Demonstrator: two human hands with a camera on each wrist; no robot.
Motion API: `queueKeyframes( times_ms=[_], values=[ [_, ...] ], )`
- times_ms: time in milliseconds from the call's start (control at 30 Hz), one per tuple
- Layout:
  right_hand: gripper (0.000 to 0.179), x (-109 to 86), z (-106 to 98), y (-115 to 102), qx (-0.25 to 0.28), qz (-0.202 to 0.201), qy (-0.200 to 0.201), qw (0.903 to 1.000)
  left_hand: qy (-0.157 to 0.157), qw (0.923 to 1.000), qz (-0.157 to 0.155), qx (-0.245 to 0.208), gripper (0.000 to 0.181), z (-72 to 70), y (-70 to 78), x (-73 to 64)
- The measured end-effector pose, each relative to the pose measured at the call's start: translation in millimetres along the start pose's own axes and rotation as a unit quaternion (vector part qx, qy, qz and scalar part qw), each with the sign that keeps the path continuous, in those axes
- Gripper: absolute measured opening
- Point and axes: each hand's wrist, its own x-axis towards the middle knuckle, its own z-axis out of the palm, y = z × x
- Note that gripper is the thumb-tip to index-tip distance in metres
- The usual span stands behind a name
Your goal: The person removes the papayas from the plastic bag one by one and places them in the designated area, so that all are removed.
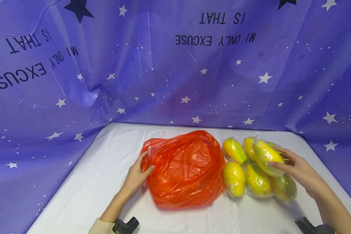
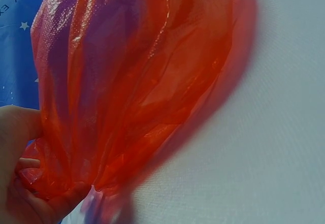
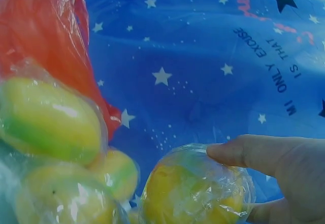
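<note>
A crumpled red plastic bag [image 1: 187, 172] lies in the middle of the white table. My left hand [image 1: 138, 175] holds it by its left side, and in the left wrist view the film gathers between thumb and fingers [image 2: 66, 201]. On the right, my right hand [image 1: 298, 170] grips a yellow mango [image 1: 266, 156] in clear wrap, raised over the other mangoes. The right wrist view shows the thumb on top of this wrapped mango [image 3: 195, 188]. Below and beside it lie several more wrapped mangoes [image 1: 234, 178], yellow with green patches, close against the bag's right edge.
A white cloth covers the table [image 1: 84, 185]. Behind it and at the sides hangs a purple curtain [image 1: 169, 81] with white stars and printed words. Dark wrist devices [image 1: 125, 225] sit near the front edge of the head view.
</note>
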Motion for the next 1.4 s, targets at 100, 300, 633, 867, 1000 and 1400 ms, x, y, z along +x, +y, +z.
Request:
queueKeyframes(
  times_ms=[100,300,633,867,1000,1400],
  values=[
    [0.073,-3.0,-3,7,0.008,0.011,-0.001,0.9999,0.004,1.0000,0.005,0.004,0.068,-0.1,0.1,0.0],
    [0.071,-8.5,-12,21,0.016,0.016,0.015,0.9996,0.012,0.9997,0.019,0.013,0.067,0.3,-0.5,0.9],
    [0.072,-21.0,-27,35,0.008,0.027,0.053,0.9982,0.009,0.9998,0.018,0.008,0.067,-0.3,0.2,0.3],
    [0.079,-27.1,-37,42,0.004,0.055,0.084,0.9949,0.008,0.9999,0.012,0.004,0.067,-0.1,0.1,0.3],
    [0.087,-26.3,-39,47,-0.003,0.099,0.088,0.9912,0.009,0.9999,0.011,0.004,0.067,0.1,0.6,0.3],
    [0.093,-26.8,-42,79,-0.036,0.161,0.067,0.9840,0.007,0.9999,0.014,0.004,0.067,0.0,0.8,0.0]
  ],
)
